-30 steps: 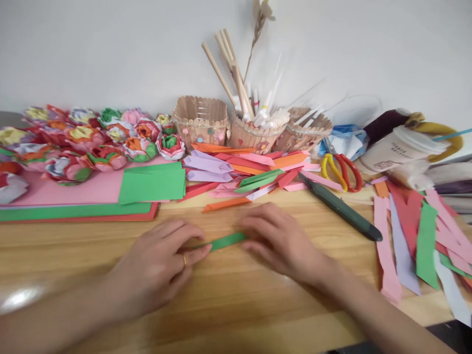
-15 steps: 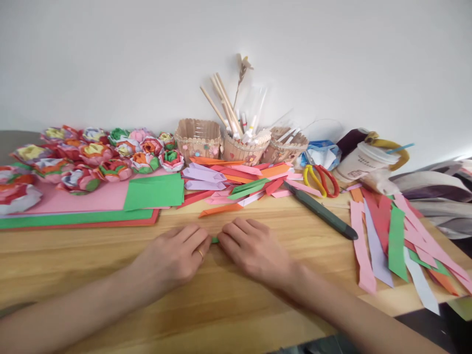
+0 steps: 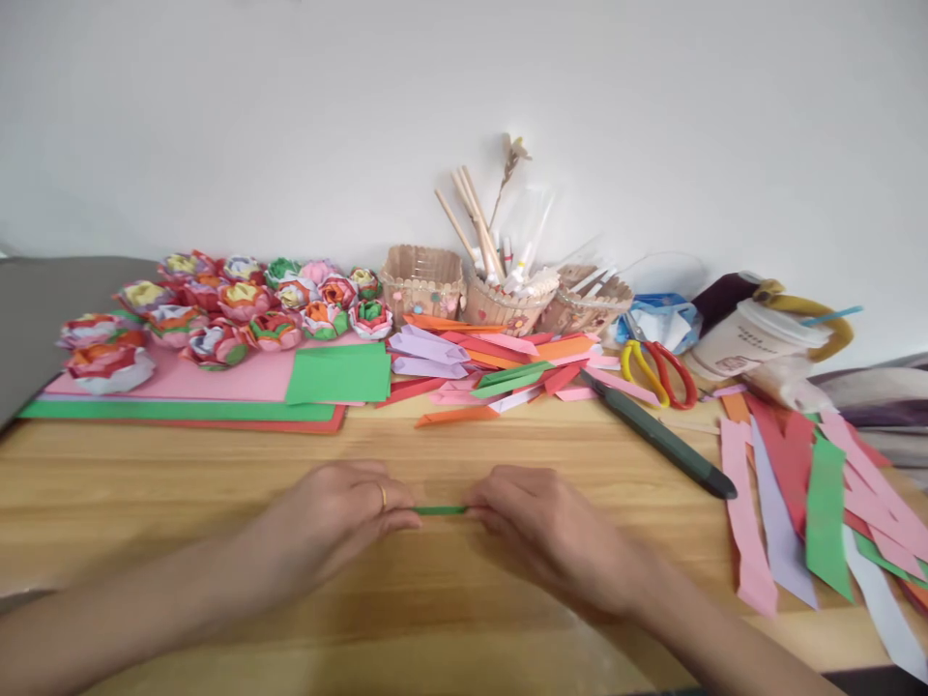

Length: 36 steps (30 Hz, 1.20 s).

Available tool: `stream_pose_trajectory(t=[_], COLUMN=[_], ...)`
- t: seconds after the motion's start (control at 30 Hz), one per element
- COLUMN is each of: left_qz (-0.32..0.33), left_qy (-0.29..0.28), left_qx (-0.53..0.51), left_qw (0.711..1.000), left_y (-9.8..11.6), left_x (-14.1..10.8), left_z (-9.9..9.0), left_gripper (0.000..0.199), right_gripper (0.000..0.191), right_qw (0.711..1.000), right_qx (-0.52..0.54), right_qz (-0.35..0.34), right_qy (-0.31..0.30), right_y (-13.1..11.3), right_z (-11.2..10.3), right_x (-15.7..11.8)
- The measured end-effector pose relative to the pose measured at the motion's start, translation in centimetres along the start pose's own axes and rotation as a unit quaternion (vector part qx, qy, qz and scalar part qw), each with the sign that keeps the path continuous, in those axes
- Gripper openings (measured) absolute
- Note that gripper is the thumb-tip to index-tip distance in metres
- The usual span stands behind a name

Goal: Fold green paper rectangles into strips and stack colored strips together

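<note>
A narrow green paper strip (image 3: 440, 509) stretches between my two hands just above or on the wooden table; I cannot tell which. My left hand (image 3: 348, 512) pinches its left end, thumb below and fingers above. At the other end my right hand (image 3: 540, 527) pinches it the same way, and the fingers cover that end. Beyond my hands lies a pile of folded paper pieces (image 3: 500, 362) in orange, purple, pink, red and green. A stack of green paper rectangles (image 3: 338, 374) sits to the left of that pile.
Several folded paper flowers (image 3: 246, 302) stand on coloured sheets (image 3: 217, 411) at the left. Baskets (image 3: 422, 280) with sticks and pens line the wall. To the right are a dark utility knife (image 3: 659, 435), scissors (image 3: 668, 372), a white cup (image 3: 754, 338) and loose paper strips (image 3: 826, 512).
My hands have moved apart and slightly down, so more of the green strip shows between them. The view has shifted, and the things on the table appear farther right.
</note>
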<state>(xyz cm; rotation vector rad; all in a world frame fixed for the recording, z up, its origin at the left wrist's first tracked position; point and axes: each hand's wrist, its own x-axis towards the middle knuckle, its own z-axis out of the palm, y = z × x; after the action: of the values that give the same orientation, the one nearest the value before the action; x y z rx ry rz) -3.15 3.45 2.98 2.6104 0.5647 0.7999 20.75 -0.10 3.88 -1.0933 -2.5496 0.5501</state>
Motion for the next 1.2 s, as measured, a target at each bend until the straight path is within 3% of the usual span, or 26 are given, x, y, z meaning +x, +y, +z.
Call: stream_pose_trajectory(t=[0.17, 0.23, 0.27, 0.37, 0.43, 0.5, 0.67, 0.83, 0.93, 1.03, 1.1, 1.2], left_qz=[-0.028, -0.065, -0.086, -0.109, -0.136, -0.172, -0.17, -0.206, -0.205, -0.188, -0.144, 0.015], left_qy=[-0.032, -0.02, 0.001, 0.054, 0.04, 0.012, -0.07, -0.059, -0.012, 0.046, 0.092, 0.103], left_qx=[-0.049, -0.028, -0.003, 0.084, 0.175, 0.239, 0.238, 0.19, 0.162, 0.193, 0.269, 0.329], left_qw=[0.998, 0.997, 0.996, 0.989, 0.974, 0.955, 0.954, 0.958, 0.965, 0.962, 0.948, 0.939], left_y=[-0.4, -1.3, -1.9, -4.3, -6.1, -7.9, -10.1, -10.2, -10.3, -9.0, -6.9, -2.9], left_x=[-0.6, -1.3, -1.7, -2.7, -3.3, -3.9, -5.1, -5.0, -4.4, -3.6, -2.9, -1.9], left_z=[-0.9, -1.8, -2.3, -4.0, -4.7, -4.9, -5.0, -6.2, -6.8, -6.8, -6.0, -3.2], left_gripper=[0.029, 0.028, 0.027, 0.024, 0.027, 0.043, 0.049, 0.045, 0.041, 0.036, 0.03, 0.017], right_gripper=[0.021, 0.021, 0.021, 0.02, 0.021, 0.027, 0.03, 0.023, 0.019, 0.019, 0.024, 0.035], right_qw=[0.999, 1.0, 0.996, 0.959, 0.942, 0.93, 0.917, 0.929, 0.931, 0.925, 0.923, 0.936], right_qx=[0.022, -0.011, -0.044, -0.17, -0.229, -0.263, -0.255, -0.247, -0.25, -0.267, -0.274, -0.258], right_qz=[-0.013, -0.012, -0.006, 0.035, 0.047, 0.059, 0.086, 0.079, 0.057, 0.04, 0.026, -0.028], right_qy=[-0.031, 0.02, 0.08, 0.224, 0.243, 0.251, 0.293, 0.265, 0.259, 0.268, 0.269, 0.238], right_y=[0.5, 1.9, 2.8, 5.7, 7.0, 7.8, 8.3, 8.2, 7.7, 6.4, 5.0, 2.2], right_z=[-1.4, -1.9, -2.2, -3.2, -3.8, -4.4, -4.8, -4.1, -3.9, -3.5, -2.9, -1.4], right_x=[0.0, -0.2, -0.3, -0.4, -0.3, -0.2, -1.0, -1.8, -1.5, -1.1, -0.9, -0.7])
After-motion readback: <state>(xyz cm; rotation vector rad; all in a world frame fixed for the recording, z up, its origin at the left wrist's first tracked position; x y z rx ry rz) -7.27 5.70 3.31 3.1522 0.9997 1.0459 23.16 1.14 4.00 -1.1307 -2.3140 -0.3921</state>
